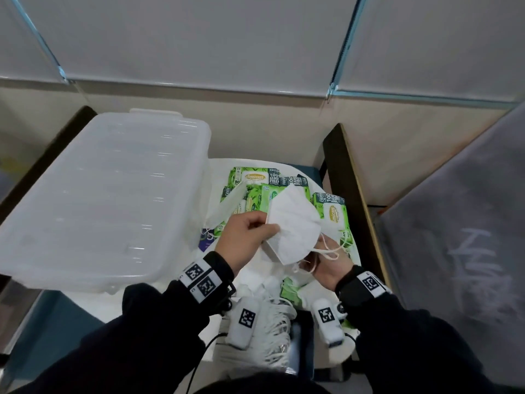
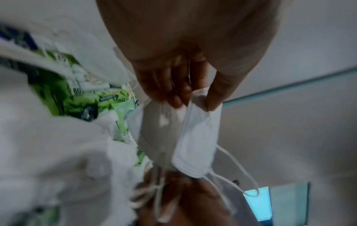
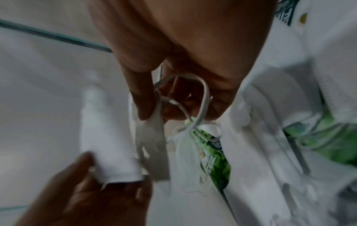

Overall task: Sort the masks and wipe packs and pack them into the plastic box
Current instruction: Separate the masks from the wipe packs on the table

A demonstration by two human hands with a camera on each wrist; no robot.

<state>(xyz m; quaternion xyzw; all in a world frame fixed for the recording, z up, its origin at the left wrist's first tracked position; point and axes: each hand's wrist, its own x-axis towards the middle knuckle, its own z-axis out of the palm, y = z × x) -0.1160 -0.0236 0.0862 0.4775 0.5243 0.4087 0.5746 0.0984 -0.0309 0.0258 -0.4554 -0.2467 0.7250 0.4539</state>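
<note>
Both hands hold up white folded masks point(image 1: 294, 226) above the small round table point(image 1: 298, 362). My left hand point(image 1: 248, 237) pinches their upper edge between thumb and fingers; the left wrist view shows two masks point(image 2: 193, 131) side by side in that pinch. My right hand point(image 1: 326, 265) grips the lower ends and the tangled ear loops point(image 3: 193, 104). Green wipe packs point(image 1: 331, 213) lie on the table behind and under the masks. The clear plastic box point(image 1: 93, 194) stands left of the hands with its lid on.
More white masks point(image 1: 264, 317) and another green pack point(image 1: 289, 288) lie heaped on the near side of the table. A purple pack point(image 1: 206, 241) peeks out beside the box. A dark wooden partition edge point(image 1: 349, 200) rises on the right; a wall is behind.
</note>
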